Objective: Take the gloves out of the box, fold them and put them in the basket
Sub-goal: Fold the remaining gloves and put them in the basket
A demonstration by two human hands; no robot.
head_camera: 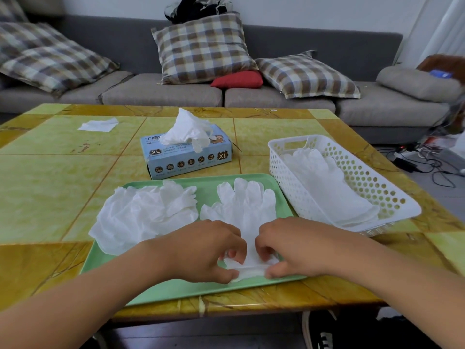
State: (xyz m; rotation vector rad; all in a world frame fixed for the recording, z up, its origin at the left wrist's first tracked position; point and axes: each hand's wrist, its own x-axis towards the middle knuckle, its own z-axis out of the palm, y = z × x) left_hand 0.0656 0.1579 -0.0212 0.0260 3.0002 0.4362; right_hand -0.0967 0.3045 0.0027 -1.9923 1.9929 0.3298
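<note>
- Both of my hands sit nearest, at the near edge of the green tray: my left hand and right hand each have a curled grip pinching the cuff of the flat glove.
- That glove is thin and slippery, I judge; if one pinch lets go, the fold could come out crooked or spring open.
- Lifting the cuff too fast might drag the glove against the loose glove pile just beside it on the tray.
- White and translucent, the flat glove lies with its fingers pointing away from me.
- Farther off, another glove sticks out of the blue box on the table.
- Several gloves already lie in the white basket to my right.
</note>
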